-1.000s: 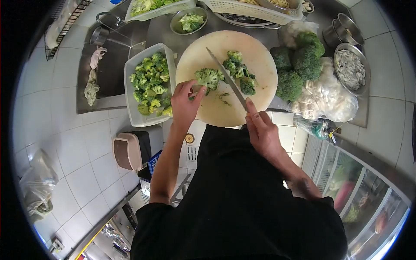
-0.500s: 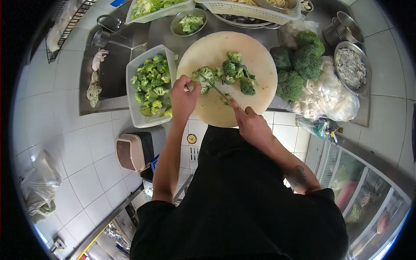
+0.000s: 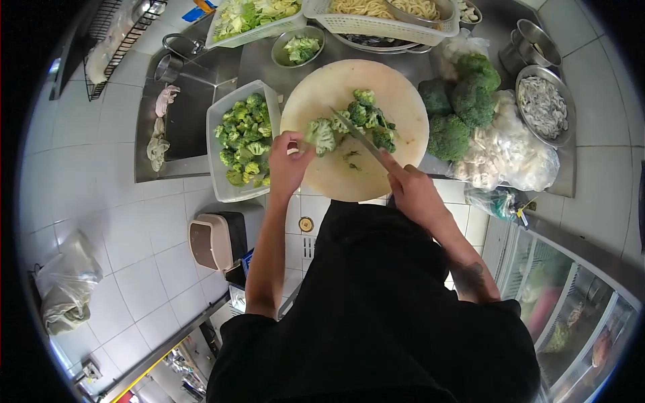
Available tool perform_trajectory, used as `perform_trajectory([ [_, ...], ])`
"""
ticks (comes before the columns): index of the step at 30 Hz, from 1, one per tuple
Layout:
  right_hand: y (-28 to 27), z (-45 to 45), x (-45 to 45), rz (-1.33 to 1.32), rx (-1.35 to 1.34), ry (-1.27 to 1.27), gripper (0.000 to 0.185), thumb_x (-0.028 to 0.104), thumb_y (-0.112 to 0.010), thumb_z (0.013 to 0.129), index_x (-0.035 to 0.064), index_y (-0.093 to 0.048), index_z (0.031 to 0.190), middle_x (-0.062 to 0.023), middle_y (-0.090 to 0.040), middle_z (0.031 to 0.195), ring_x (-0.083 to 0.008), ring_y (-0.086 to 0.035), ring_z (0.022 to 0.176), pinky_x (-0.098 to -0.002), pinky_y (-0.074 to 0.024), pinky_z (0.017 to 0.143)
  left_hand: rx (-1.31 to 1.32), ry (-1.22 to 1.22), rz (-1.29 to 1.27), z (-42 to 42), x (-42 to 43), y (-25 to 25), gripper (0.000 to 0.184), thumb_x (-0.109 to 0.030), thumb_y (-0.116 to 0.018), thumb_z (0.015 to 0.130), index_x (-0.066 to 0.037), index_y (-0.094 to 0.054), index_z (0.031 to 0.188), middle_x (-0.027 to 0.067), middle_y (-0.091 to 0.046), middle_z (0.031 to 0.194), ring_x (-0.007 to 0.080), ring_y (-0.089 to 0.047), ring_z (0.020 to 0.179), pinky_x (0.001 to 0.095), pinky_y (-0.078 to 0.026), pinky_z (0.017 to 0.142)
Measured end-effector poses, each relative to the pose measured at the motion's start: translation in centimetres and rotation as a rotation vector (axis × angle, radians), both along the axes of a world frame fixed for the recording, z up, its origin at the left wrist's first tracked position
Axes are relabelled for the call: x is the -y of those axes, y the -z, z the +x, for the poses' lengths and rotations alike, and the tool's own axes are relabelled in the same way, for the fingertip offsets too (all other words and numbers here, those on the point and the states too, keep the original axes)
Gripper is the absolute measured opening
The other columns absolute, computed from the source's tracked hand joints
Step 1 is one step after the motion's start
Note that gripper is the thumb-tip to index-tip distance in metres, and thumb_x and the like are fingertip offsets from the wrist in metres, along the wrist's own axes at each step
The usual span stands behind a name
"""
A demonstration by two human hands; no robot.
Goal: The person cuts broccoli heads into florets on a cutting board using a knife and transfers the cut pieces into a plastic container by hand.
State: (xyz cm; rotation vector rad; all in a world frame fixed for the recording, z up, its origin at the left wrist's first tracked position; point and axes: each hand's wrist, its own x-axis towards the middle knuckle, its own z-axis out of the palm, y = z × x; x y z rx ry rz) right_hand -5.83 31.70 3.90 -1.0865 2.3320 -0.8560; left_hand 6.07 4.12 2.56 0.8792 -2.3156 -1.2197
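A round cutting board (image 3: 383,168) bears a broccoli piece (image 3: 321,136) at its left side, pinched by its stem in my left hand (image 3: 290,161). My right hand (image 3: 416,193) is closed around the handle of a knife (image 3: 363,140), whose blade slants up and left over the board. The blade's tip lies beside several cut florets (image 3: 365,111) in the board's upper middle. Small green crumbs lie below them. Left of the board stands a white container (image 3: 218,176) of cut broccoli.
Whole broccoli heads (image 3: 474,101) and a plastic bag of pale food (image 3: 504,151) lie right of the board. Beyond it are a small bowl (image 3: 298,46) of greens and white baskets (image 3: 376,26). A sink (image 3: 191,127) is at left.
The knife was across the held broccoli half a second ago; now it is to the right of it, with my right hand moved right. The view has shifted slightly.
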Motion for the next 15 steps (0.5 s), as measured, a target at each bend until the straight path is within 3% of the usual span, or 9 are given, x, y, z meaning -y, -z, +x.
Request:
perform_trajectory([
  [5, 0.1, -0.7, -0.8, -0.084, -0.040, 0.074, 0.059, 0.013, -0.057, 0.099, 0.0183, -0.042, 0.155, -0.0258, -0.062, 0.079, -0.0459, -0.066, 0.069, -0.0544, -0.0552, 0.066, 0.054, -0.031, -0.022, 2.4, -2.7, -0.7, 0.032, -0.010, -0.082, 0.079, -0.007, -0.065, 0.106, 0.0087, -0.061, 0.116, 0.0211, -0.063, 0.100, 0.0313, -0.057, 0.078],
  [11, -1.3, 0.7, -2.1, -0.063, 0.026, 0.068, 0.056, 0.009, -0.058, 0.099, 0.0151, -0.046, 0.153, -0.0232, -0.061, 0.080, -0.0426, -0.065, 0.074, -0.0514, -0.0520, 0.070, 0.045, -0.103, 0.074, 3.1, -3.2, 0.7, 0.026, -0.008, -0.080, 0.086, -0.003, -0.060, 0.103, 0.0054, -0.064, 0.091, 0.0123, -0.063, 0.083, 0.0270, -0.054, 0.075],
  [13, -1.3, 1.3, -2.4, -0.064, 0.043, 0.051, 0.056, 0.009, -0.058, 0.099, 0.0146, -0.046, 0.153, -0.0224, -0.061, 0.080, -0.0421, -0.065, 0.074, -0.0512, -0.0520, 0.070, -0.073, -0.133, 0.114, 3.1, -3.1, 0.9, 0.024, -0.004, -0.078, 0.088, -0.002, -0.059, 0.102, 0.0020, -0.063, 0.080, 0.0097, -0.062, 0.076, 0.0258, -0.054, 0.076],
  [15, -1.1, 2.0, -2.7, -0.134, 0.019, 0.022, 0.062, 0.012, -0.059, 0.098, 0.0187, -0.040, 0.157, -0.0216, -0.061, 0.080, -0.0433, -0.065, 0.068, -0.0533, -0.0550, 0.063, -0.151, -0.138, 0.098, 3.2, -3.0, 1.4, 0.023, -0.003, -0.077, 0.088, -0.003, -0.059, 0.102, 0.0024, -0.063, 0.085, 0.0101, -0.062, 0.079, 0.0256, -0.054, 0.077],
])
